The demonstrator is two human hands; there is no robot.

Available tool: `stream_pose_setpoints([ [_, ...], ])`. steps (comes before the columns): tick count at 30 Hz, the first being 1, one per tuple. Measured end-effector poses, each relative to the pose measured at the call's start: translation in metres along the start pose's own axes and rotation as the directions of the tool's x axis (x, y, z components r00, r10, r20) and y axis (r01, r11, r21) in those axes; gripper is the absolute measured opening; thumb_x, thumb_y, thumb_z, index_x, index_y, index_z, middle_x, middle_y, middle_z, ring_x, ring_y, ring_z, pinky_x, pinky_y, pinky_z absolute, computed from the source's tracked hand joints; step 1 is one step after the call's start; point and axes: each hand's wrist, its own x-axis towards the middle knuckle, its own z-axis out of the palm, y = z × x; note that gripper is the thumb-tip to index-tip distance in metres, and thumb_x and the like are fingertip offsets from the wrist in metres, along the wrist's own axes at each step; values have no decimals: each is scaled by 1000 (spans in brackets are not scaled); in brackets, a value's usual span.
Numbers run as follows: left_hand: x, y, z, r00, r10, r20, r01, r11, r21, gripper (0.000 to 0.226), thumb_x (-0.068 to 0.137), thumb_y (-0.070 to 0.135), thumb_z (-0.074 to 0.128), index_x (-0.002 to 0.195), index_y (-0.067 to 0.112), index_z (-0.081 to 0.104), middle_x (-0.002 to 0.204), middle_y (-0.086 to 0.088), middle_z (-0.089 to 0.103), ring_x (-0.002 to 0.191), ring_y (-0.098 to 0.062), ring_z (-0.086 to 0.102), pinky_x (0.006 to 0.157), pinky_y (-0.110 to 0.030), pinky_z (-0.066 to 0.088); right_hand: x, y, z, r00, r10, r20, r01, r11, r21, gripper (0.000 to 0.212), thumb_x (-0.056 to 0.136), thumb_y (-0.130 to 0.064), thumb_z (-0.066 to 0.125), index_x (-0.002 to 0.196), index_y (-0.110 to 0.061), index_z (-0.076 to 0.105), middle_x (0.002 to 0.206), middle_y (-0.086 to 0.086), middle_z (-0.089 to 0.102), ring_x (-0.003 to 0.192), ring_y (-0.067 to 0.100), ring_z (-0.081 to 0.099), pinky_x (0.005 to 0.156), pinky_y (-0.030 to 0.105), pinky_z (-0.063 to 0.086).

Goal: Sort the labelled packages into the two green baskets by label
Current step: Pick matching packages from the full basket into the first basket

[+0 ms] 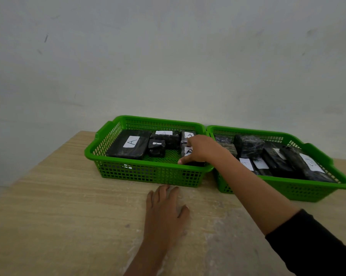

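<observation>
Two green baskets stand side by side on the wooden table [58, 196], their near corners touching; the left basket [148, 174] serves as landmark. Inside it lie five black-wrapped packages, as far as can be counted: a large flat package [128, 145] marked A at its left end; a small package [156, 148] just right of that; a third package [167, 136] behind the small one, against the far wall; a fourth package [188, 135] at the far right corner; and a fifth package [188, 151] at the right end, partly hidden under the right hand [198, 149]. That hand reaches over the basket's right rim, fingers curled round the fifth package; the label's letter is partly covered. The left hand [165, 208] lies flat on the table just in front of the basket, fingers straight, holding nothing. The right basket [307, 188], touching the landmark's right side, holds about seven dark packages, the forearm crossing its near left corner; a black sleeve [317, 242] covers the upper arm. A pale wall [168, 56] rises behind the basket.
</observation>
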Motion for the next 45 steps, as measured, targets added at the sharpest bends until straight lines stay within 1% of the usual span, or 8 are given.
stream_pose_setpoints([
  [5, -1, 1, -2, 1000, -2, 4, 2, 1000, -10, 54, 86, 47, 43, 137, 30, 35, 145, 6, 30, 138, -13, 21, 119, -36, 1, -3, -1, 8, 995, 16, -98, -14, 1000, 17, 58, 73, -51, 75, 59, -15, 32, 59, -1, 36, 51, 13, 38, 46, 27, 29],
  [11, -1, 2, -4, 1000, -7, 15, 7, 1000, -8, 53, 88, 46, 44, 138, 31, 35, 146, 6, 29, 139, -14, 21, 120, -37, 3, -11, -7, 9, 989, -60, -135, 49, 995, -86, 50, 79, -49, 70, 63, -11, 41, 66, 1, 42, 74, 23, 50, 65, 32, 37],
  [17, 0, 2, -3, 1000, -5, 9, 6, 1000, -17, 52, 88, 45, 47, 136, 32, 37, 145, 6, 31, 139, -14, 23, 120, -38, 3, -30, 53, -19, 884, 160, -439, 14, 930, 367, 26, 91, -37, 57, 95, -12, 63, 92, 4, 63, 83, 19, 58, 73, 27, 44],
  [23, -1, 4, -4, 1000, -15, -2, 15, 1000, -4, 51, 87, 43, 50, 135, 31, 39, 143, 5, 35, 136, -16, 27, 119, -38, 7, -42, 158, -12, 836, 493, -242, -379, 837, 396, 33, 92, -20, 55, 112, 5, 59, 113, 23, 64, 102, 35, 60, 82, 36, 48],
  [32, -1, 4, -5, 1000, -9, 8, 9, 999, 31, 52, 87, 44, 50, 136, 33, 39, 142, 5, 37, 135, -16, 30, 118, -36, 8, -18, 177, 25, 772, 590, -239, -546, 806, 228, 85, 86, -61, 53, 145, -6, 25, 152, 30, 14, 143, 44, 13, 110, 50, 28],
  [37, 0, 3, -3, 1000, -1, -3, 1, 999, 33, 51, 86, 45, 51, 134, 34, 40, 141, 5, 38, 134, -17, 31, 118, -37, 10, -10, 184, 31, 760, 587, -279, -442, 782, 439, 64, 84, -43, 66, 128, -8, 36, 133, 26, 38, 122, 41, 41, 95, 46, 43],
  [42, 0, 1, -1, 1000, -4, -4, 5, 999, 41, 51, 86, 46, 51, 134, 34, 40, 141, 4, 38, 134, -17, 31, 118, -37, 10, -17, 185, 15, 619, 744, -252, 85, 255, 963, 34, 91, -32, 55, 113, -11, 41, 121, 19, 55, 88, 19, 59, 63, 24, 48],
  [45, 0, 0, -1, 1000, -7, -2, 7, 1000, 29, 52, 86, 46, 51, 135, 33, 40, 141, 4, 38, 134, -18, 31, 118, -37, 10, -28, 184, 7, 830, 557, 6, 232, -356, 905, 37, 96, -35, 45, 122, -10, 48, 123, 20, 56, 101, 31, 62, 69, 33, 57],
])
